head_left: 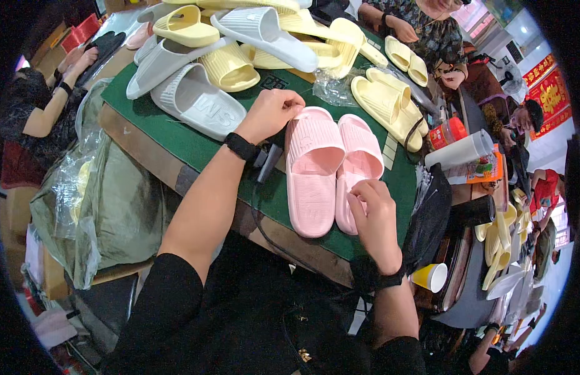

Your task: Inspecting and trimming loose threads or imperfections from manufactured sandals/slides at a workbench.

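Two pink slide slippers lie side by side on a green mat (149,112), toes pointing away from me. At the toe of the left pink slipper (312,203), the fingers of my left hand (274,114) are bent together against its edge. My right hand (378,219) is curled over the heel half of the right pink slipper (345,206), thumb and fingertips close together; its palm side is hidden. Dark bands circle both wrists. A small dark device (269,164) with a cable sits by my left wrist.
Grey slippers (205,103) and yellow slippers (230,65) are heaped at the far left. A tied yellow pair (390,103), a red-lidded jar (448,132), a white roll (460,150) and a yellow cup (430,277) stand to the right. Other people work around the table.
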`<state>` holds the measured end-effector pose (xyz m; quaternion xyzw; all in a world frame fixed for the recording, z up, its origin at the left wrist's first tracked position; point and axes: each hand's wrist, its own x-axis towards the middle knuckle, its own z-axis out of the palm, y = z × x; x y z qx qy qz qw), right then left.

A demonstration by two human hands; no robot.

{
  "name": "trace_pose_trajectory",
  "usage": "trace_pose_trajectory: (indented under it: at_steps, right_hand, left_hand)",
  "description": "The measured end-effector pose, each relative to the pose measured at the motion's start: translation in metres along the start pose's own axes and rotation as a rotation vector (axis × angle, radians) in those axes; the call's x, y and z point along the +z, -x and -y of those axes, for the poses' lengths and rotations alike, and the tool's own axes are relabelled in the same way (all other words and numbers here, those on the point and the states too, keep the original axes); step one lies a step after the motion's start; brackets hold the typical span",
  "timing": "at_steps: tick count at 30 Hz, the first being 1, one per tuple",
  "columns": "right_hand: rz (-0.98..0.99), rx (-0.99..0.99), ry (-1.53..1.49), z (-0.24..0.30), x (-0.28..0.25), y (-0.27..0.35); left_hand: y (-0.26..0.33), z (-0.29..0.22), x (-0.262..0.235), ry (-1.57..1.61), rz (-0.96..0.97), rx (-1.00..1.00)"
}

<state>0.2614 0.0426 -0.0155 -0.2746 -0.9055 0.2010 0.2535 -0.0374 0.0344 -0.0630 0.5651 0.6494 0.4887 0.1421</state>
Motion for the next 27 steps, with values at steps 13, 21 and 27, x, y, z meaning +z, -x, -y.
trace_pose_trajectory:
  at_steps: [13,21,27]
  right_hand:
    - [0.015,-0.102,0.136,-0.014,0.014,-0.040]
    - [-0.006,-0.115,-0.004,-0.036,0.020,-0.041]
    - [-0.093,-0.202,-0.031,-0.047,0.025,-0.036]
  left_hand:
    - [0.002,0.009,0.008,-0.123,-0.086,-0.022]
    - [-0.013,0.003,0.010,-0.245,0.013,-0.190]
    - [-0.034,0.005,0.015,-0.231,0.062,-0.191]
